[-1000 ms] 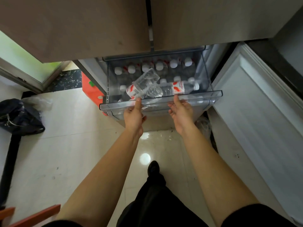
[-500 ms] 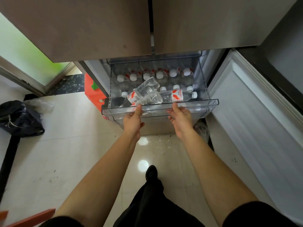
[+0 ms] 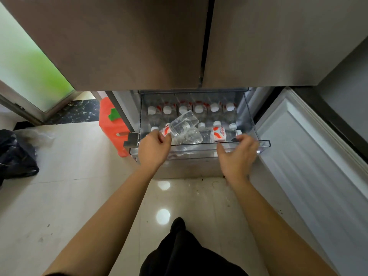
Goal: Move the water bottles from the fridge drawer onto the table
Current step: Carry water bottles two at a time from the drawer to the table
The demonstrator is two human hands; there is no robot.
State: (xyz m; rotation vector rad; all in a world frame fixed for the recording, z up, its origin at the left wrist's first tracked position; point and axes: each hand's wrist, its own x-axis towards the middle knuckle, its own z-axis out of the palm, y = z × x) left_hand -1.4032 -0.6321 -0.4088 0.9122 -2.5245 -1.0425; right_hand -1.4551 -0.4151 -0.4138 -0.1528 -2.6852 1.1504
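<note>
- Head view: left hand (image 3: 156, 149) curls round the near end of the tilted bottle (image 3: 182, 122), inside the drawer (image 3: 264, 144).
- Right hand (image 3: 239, 154), fingers spread, hovers just beside the lying bottle (image 3: 217, 134), whose long axis runs left-right.

legs: loose blk trousers (image 3: 189, 255) | foot: blk shoe (image 3: 177, 224), prob. | forearms (image 3: 111, 216): bare to frame edge

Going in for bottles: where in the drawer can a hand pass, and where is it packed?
Only from above. Upright bottles fill the drawer wall to wall; the tilted bottle and lying bottle cover the front. Bare floor lies between bag and stool.
</note>
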